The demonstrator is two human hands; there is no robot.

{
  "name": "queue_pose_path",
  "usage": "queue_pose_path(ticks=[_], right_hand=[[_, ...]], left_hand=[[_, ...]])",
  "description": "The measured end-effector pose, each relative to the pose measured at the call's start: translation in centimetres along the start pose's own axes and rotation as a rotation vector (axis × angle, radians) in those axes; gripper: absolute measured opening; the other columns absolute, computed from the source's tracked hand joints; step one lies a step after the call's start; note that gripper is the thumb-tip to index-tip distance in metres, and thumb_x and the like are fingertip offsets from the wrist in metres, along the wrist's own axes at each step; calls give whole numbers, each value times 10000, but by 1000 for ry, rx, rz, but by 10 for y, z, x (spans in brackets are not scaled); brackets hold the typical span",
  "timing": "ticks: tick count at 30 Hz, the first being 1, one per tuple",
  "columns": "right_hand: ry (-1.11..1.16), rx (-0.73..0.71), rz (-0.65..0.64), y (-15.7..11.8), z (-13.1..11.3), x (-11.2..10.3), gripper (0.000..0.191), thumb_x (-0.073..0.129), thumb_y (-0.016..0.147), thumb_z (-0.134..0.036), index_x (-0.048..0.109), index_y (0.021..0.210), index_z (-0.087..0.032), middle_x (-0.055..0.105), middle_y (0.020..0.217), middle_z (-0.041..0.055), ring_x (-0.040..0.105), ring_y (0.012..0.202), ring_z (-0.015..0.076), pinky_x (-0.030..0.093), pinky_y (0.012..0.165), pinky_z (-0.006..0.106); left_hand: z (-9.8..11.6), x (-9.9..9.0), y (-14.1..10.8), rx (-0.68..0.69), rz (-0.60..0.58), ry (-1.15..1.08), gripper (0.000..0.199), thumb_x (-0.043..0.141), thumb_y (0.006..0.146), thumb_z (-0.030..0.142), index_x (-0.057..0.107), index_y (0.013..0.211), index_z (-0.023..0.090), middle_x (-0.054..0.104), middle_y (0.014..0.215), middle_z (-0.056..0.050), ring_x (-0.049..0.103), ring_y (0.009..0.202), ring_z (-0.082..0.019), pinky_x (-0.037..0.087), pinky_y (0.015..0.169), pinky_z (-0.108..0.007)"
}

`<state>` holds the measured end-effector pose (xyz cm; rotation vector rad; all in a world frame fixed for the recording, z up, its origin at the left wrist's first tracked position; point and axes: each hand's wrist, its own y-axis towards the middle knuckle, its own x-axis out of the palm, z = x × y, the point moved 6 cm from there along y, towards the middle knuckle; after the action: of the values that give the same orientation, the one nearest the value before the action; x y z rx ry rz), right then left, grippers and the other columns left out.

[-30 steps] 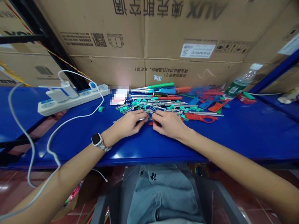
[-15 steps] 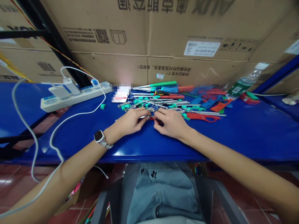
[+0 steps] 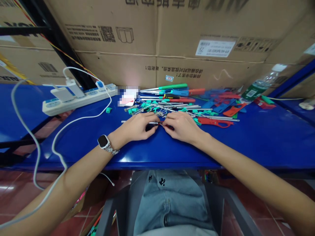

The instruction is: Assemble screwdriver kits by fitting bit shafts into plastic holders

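Note:
My left hand (image 3: 140, 127) is closed round a thin metal lighter tube (image 3: 127, 122), which lies sideways and sticks out past the hand to the left. Close beside it, my right hand (image 3: 181, 126) pinches a thin pale wire (image 3: 160, 124) at the tube's right end. A bit of red shows between the two hands; its shape is mostly hidden by the fingers. Just beyond the fingers lies a pile of metal tubes with green plastic pieces (image 3: 147, 105) and wires. To the right of my right hand rests a red long-nozzle lighter body (image 3: 213, 122).
Behind the pile lie a yellow-black screwdriver (image 3: 171, 96) and a lighter with a green handle (image 3: 173, 86). Blue and red plastic parts (image 3: 224, 106) and a plastic bottle (image 3: 256, 90) are at right. At left, a power strip (image 3: 80, 102) trails white cables. A cardboard box (image 3: 137, 62) stands behind.
The hands stay almost in place, with a slightly wider gap between their fingertips. More of the tube's left end shows now. The camera view has shifted a little.

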<state>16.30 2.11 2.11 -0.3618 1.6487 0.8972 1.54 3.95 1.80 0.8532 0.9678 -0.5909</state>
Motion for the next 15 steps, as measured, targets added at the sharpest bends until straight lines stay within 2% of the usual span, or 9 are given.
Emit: queue_pose_path(ticks=[6, 11, 15], right_hand=[[180, 137, 25, -1, 5, -1, 117, 644, 924, -185, 742, 862, -199, 721, 847, 37, 625, 782, 181, 418, 745, 324], [261, 189, 53, 0, 5, -1, 98, 664, 891, -158, 727, 828, -200, 705, 808, 25, 613, 728, 164, 416, 690, 313], [346, 227, 89, -1, 11, -2, 41, 708, 868, -174, 714, 898, -202, 704, 822, 17, 617, 737, 170, 430, 700, 320]], left_hand=[[-1, -1, -1, -12, 0, 128, 217, 545, 1052, 370, 709, 1052, 227, 718, 1013, -47, 671, 800, -176, 454, 649, -284], [-2, -2, -1, 0, 29, 193, 230, 534, 1061, 370, 719, 1034, 237, 728, 1000, -33, 678, 785, -169, 409, 606, -280], [-1, -3, -1, 10, 25, 203, 217, 541, 1053, 345, 719, 1022, 225, 731, 991, -34, 671, 763, -159, 395, 589, -273]])
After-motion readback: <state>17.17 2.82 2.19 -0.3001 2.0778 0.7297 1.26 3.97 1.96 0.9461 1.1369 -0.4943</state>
